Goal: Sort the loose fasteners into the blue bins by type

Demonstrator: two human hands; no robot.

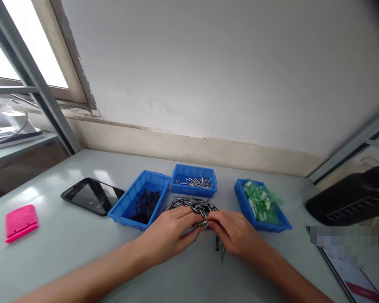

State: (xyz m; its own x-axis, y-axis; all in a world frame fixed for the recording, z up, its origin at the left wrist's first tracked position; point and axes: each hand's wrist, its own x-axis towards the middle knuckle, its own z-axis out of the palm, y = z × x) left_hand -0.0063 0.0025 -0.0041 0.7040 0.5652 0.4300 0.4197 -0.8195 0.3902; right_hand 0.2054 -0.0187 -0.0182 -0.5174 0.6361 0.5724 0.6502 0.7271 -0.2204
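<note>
A loose pile of silver and black screws (192, 206) lies on the grey table (82, 248) in front of three blue bins. My left hand (170, 231) rests at the pile's near edge with its fingers stretched over the screws. My right hand (233, 231) meets it there, fingertips pinched on screws at the pile's front. A couple of dark screws (219, 248) lie under the right hand. The left bin (135, 202) holds black screws, the middle bin (194, 180) silver ones, the right bin (255, 210) green-wrapped packets.
A black phone (93, 195) lies left of the bins and a pink plastic piece (20, 222) lies further left. A black object (350, 198) sits at the right, with another phone (350, 269) at the near right edge. A wall runs behind the table.
</note>
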